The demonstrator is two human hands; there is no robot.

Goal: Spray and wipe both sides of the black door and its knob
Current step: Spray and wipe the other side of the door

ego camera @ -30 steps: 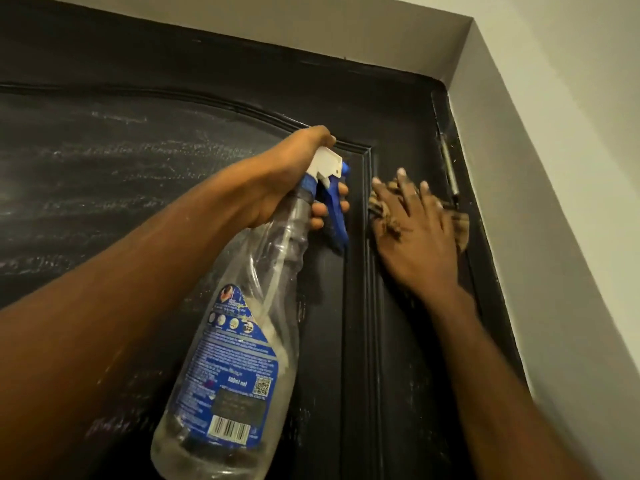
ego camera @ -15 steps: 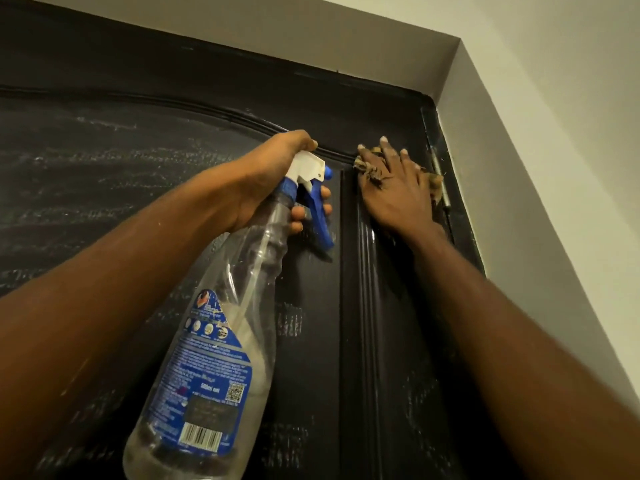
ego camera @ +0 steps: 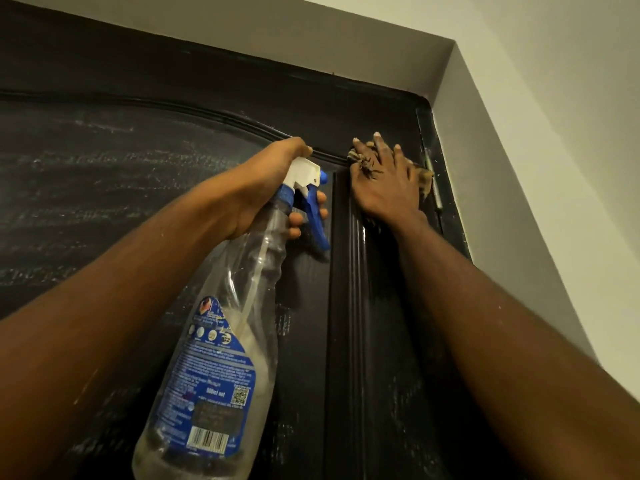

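The black door point(ego camera: 138, 188) fills the view, its upper panel streaked with pale smears. My left hand point(ego camera: 266, 188) grips the neck of a clear spray bottle point(ego camera: 221, 358) with a blue label, white head and blue trigger; the bottle hangs down and left, nearly empty. My right hand point(ego camera: 384, 181) presses a brownish patterned cloth point(ego camera: 424, 178) flat against the door's right stile, near the top right corner. Most of the cloth is hidden under the palm. The knob is out of view.
A metal hinge point(ego camera: 437, 188) runs down the door's right edge just beside the cloth. The grey door recess point(ego camera: 512, 209) and white wall point(ego camera: 571, 98) close in on the right and above.
My right hand slid the cloth up the right stile toward the top corner. The left hand with the bottle stayed roughly where it was while my view tilted upward.
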